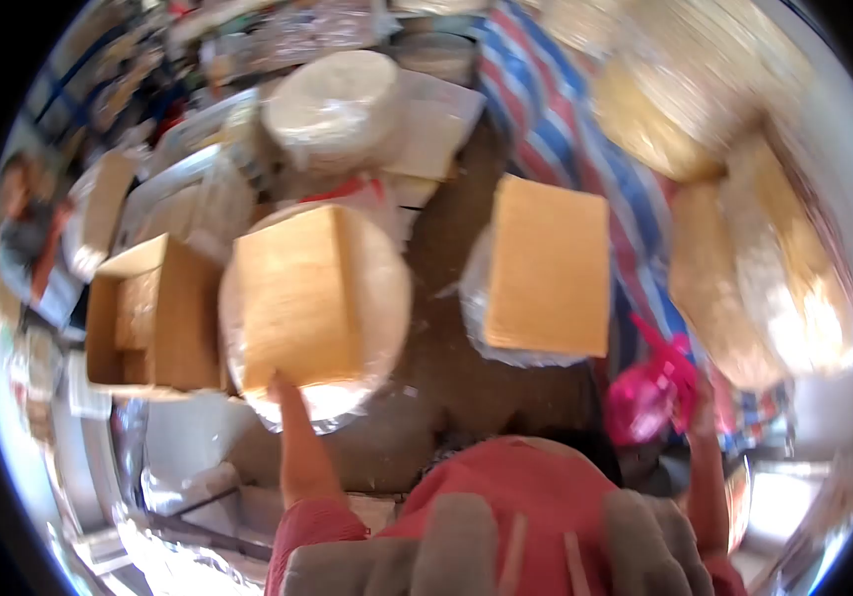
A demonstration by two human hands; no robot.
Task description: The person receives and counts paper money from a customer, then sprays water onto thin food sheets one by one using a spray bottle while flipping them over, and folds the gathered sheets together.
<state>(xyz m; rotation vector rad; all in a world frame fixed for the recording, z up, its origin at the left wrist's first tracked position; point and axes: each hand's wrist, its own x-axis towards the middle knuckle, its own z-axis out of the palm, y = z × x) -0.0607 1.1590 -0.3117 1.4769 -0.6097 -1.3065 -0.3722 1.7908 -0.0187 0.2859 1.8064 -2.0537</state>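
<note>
My left hand [284, 389] touches the near edge of a tan cardboard stack or box [297, 298], its fingers too blurred to make out. Beneath that lies a round, pale, plastic-wrapped bundle [384, 268]. On the right, my right hand [702, 405] is closed on a bright pink plastic bag [645, 397], which hangs beside the striped sheet. A second tan cardboard piece [548, 266] sits on another plastic-wrapped support [474, 298], between my two hands.
An open cardboard box [183, 323] stands left of the round bundle. Another wrapped round bundle [337, 104] is farther back. A striped sheet [585, 164] runs along the right, near large wrapped packages [759, 268]. A person [34, 238] is at the far left. Brown floor [426, 348] shows between.
</note>
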